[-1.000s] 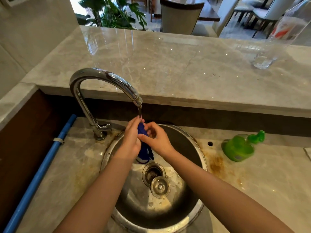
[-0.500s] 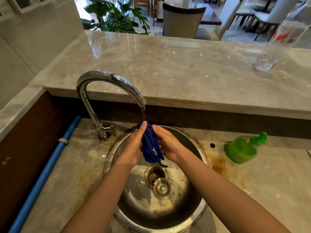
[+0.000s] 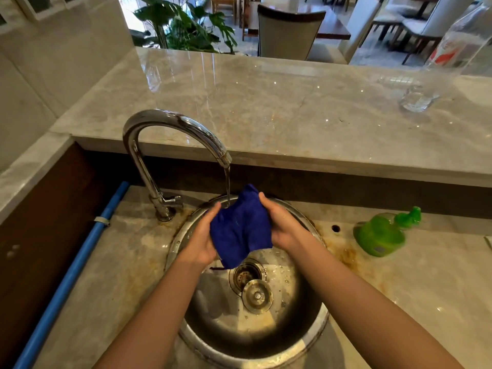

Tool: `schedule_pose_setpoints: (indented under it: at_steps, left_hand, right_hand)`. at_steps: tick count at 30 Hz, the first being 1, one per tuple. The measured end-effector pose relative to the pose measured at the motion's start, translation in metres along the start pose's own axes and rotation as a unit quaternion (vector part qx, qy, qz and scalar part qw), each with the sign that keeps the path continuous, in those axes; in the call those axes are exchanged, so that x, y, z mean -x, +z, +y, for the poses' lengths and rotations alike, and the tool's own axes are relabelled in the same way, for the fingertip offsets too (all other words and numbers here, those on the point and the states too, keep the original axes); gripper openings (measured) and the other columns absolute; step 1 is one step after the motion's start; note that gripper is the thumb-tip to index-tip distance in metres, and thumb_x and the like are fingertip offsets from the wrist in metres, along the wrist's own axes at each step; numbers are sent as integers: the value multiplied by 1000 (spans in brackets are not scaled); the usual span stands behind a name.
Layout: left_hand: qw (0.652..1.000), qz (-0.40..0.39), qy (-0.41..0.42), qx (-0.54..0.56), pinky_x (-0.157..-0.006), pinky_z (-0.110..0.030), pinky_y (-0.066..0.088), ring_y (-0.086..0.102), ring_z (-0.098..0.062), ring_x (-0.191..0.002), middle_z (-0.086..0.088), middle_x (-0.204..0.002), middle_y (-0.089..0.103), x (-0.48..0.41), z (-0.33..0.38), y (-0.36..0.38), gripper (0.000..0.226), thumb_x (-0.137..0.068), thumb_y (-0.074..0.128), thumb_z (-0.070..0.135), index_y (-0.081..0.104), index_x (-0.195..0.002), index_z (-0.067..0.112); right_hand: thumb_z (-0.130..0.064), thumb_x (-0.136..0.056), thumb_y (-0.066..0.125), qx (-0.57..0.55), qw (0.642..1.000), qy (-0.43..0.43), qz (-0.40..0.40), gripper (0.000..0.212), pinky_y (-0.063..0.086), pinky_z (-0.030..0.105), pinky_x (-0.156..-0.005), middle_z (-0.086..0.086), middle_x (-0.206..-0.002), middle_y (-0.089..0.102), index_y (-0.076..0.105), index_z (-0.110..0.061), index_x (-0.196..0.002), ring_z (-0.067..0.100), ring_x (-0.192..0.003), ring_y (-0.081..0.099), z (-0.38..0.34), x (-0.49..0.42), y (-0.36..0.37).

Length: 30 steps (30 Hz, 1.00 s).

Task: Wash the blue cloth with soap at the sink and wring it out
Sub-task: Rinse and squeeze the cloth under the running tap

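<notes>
The blue cloth [image 3: 241,227] hangs spread between both hands over the round steel sink [image 3: 323,323]. Water runs from the chrome faucet [image 3: 170,126] onto the cloth's top edge. My left hand [image 3: 202,238] grips the cloth's left side; my right hand [image 3: 282,225] grips its right side, thumb on top. Most of my fingers are hidden behind the cloth. A green soap bottle [image 3: 383,233] lies on the counter to the right of the sink.
A loose strainer plug [image 3: 257,295] lies beside the open drain [image 3: 246,274] in the basin. A raised marble ledge [image 3: 266,107] runs behind the sink, with a clear glass bottle [image 3: 436,73] at its right. A blue pipe [image 3: 69,278] runs along the left.
The cloth was bunched into a narrow bundle between my hands; now my hands have moved apart and the cloth is spread wider under the running water.
</notes>
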<state>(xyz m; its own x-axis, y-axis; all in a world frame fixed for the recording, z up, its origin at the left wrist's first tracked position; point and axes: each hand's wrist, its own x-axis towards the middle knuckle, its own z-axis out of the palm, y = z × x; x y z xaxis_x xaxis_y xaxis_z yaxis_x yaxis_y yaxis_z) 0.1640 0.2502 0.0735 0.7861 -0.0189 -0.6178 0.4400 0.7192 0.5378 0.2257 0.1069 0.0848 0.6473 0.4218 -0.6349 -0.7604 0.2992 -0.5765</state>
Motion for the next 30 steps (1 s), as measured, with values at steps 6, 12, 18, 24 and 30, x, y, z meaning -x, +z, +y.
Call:
schedule_pose_setpoints:
  at_steps: [6, 12, 18, 24, 30]
  left_hand:
    - [1000, 2, -7, 27, -90, -42, 45, 59, -26, -108, -11, -118, 64, -2, 17, -13, 44, -97, 38, 45, 57, -122, 14]
    - [999, 0, 21, 34, -99, -46, 39, 53, -29, -120, -13, -126, 59, -3, 28, 6, 42, -98, 35, 44, 54, -123, 16]
    - [996, -28, 42, 69, -90, -43, 46, 60, -30, -107, -15, -111, 66, -2, 20, 24, 50, -91, 47, 49, 57, -120, 10]
    - [996, 18, 35, 83, -77, -40, 50, 64, -26, -97, -13, -101, 68, -2, 9, 25, 27, -86, 63, 29, 64, -102, 7]
    - [994, 42, 35, 96, -95, -45, 45, 61, -25, -106, -11, -112, 66, -5, 6, 10, 33, -90, 57, 35, 64, -112, 12]
  right_hand:
    - [-31, -95, 55, 2, 999, -31, 22, 23, 54, 39, -72, 10, -104, 68, 62, -16, -112, 25, -94, 66, -13, 4, -14]
    - [-30, -97, 52, 36, 990, -130, 32, 17, 50, 43, -90, 6, -106, 66, 63, -17, -100, 23, -100, 63, -8, 7, 3]
    - [-22, -96, 53, 299, 917, -263, 6, 14, 52, 31, -88, 1, -104, 66, 65, -16, -102, 17, -98, 64, 0, 20, 31]
    - [-11, -93, 55, 440, 844, -306, -16, 19, 51, 29, -91, 0, -103, 69, 70, -17, -102, 12, -98, 63, 19, 18, 36]
    - [-11, -95, 49, 405, 845, -334, 100, 19, 55, 39, -88, -5, -103, 65, 66, -19, -99, 6, -97, 61, 15, 10, 20]
